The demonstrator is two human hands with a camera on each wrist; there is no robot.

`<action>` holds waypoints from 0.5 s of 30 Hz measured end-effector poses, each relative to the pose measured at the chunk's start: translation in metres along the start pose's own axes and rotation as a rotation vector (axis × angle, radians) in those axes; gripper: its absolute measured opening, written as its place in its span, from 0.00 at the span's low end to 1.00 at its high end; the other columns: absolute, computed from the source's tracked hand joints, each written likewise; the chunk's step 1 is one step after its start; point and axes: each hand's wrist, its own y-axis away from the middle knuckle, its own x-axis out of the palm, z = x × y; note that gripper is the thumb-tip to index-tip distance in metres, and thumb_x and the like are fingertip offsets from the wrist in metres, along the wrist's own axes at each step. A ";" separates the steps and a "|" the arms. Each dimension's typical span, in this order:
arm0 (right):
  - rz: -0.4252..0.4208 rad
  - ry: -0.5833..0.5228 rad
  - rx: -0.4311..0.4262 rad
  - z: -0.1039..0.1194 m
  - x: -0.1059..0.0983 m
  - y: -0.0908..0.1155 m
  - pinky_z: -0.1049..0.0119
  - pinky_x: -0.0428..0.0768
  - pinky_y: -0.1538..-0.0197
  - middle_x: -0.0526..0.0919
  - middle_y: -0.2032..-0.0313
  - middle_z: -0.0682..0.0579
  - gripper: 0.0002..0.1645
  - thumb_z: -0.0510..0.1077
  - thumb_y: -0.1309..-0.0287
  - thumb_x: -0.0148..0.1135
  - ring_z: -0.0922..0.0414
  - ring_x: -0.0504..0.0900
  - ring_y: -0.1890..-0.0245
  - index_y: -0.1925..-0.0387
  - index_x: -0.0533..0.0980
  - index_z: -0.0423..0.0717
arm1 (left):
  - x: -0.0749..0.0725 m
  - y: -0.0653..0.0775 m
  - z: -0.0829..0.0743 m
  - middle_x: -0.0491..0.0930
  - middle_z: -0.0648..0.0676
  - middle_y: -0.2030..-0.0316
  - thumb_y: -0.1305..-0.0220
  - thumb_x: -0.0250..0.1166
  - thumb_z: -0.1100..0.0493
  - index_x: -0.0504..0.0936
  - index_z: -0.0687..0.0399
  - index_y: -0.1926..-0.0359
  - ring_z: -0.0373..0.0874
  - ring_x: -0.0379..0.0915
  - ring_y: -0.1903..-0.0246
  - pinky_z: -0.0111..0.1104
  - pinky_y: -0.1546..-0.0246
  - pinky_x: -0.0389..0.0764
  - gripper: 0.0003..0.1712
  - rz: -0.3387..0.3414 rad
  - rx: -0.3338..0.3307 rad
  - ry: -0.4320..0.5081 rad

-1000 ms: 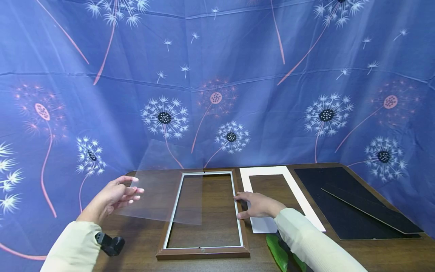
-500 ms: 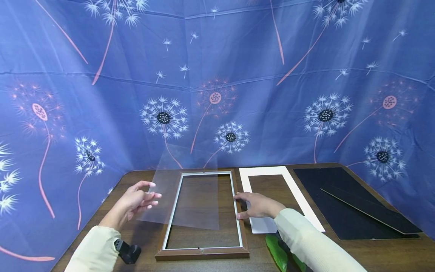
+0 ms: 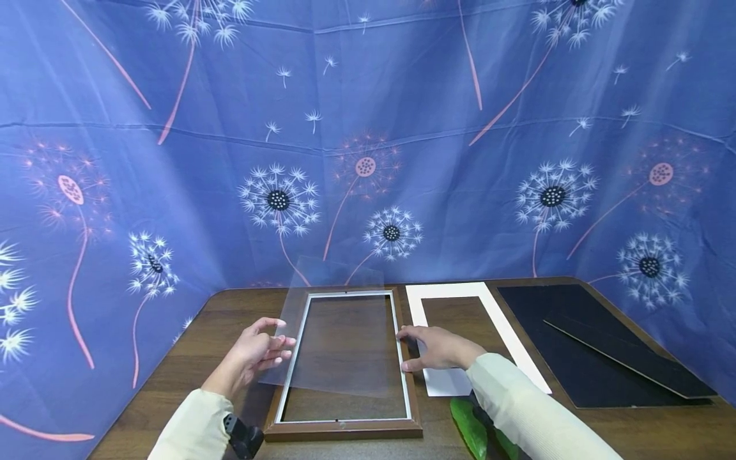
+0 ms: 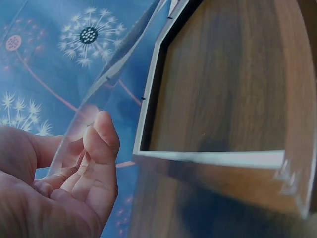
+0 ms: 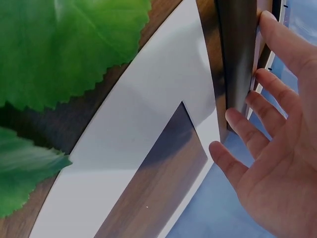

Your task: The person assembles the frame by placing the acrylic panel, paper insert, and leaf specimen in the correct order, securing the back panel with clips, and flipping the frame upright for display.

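A clear thin plastic sheet (image 3: 345,358) slants over the brown picture frame (image 3: 344,432), its left edge pinched in my left hand (image 3: 253,351). In the left wrist view, the sheet (image 4: 110,74) passes between the thumb and curled fingers of that hand (image 4: 74,178). The frame lies flat on the table, its pale inner lip facing up and wood grain showing through the opening. My right hand (image 3: 439,349) rests against the frame's right side, fingertips touching the rail. The right wrist view has those fingers (image 5: 250,134) spread and fairly straight along the rail (image 5: 240,59).
Right of the frame lies a white mat board (image 3: 454,291), partly under my right hand. Farther right is a black backing board (image 3: 558,351) with its raised stand flap (image 3: 627,354). Green leaves (image 3: 468,427) show below my right sleeve. A blue dandelion-print cloth (image 3: 368,96) hangs behind the table.
My left hand has moved right and a little down, carrying the plastic sheet from left of the picture frame to over most of its opening. My right hand has stayed on the frame.
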 end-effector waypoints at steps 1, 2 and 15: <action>0.001 -0.003 0.001 0.000 0.000 0.000 0.37 0.67 0.35 0.71 0.31 0.42 0.36 0.53 0.43 0.76 0.37 0.67 0.31 0.35 0.74 0.52 | 0.003 0.000 0.001 0.87 0.52 0.68 0.28 0.51 0.74 0.61 0.69 0.37 0.37 0.81 0.77 0.24 0.76 0.79 0.21 0.000 0.002 0.004; 0.002 -0.008 0.001 -0.001 0.000 0.000 0.37 0.68 0.35 0.72 0.31 0.41 0.36 0.53 0.44 0.76 0.37 0.68 0.31 0.36 0.74 0.52 | 0.005 -0.001 0.003 0.87 0.52 0.68 0.28 0.51 0.74 0.62 0.69 0.37 0.38 0.81 0.77 0.24 0.76 0.79 0.21 -0.001 0.004 0.008; 0.019 -0.033 0.009 -0.002 -0.003 0.001 0.37 0.69 0.37 0.71 0.31 0.41 0.35 0.53 0.47 0.78 0.37 0.68 0.31 0.39 0.74 0.55 | 0.022 0.002 0.016 0.88 0.57 0.65 0.29 0.53 0.74 0.65 0.69 0.40 0.41 0.83 0.75 0.26 0.74 0.80 0.18 -0.030 -0.015 0.019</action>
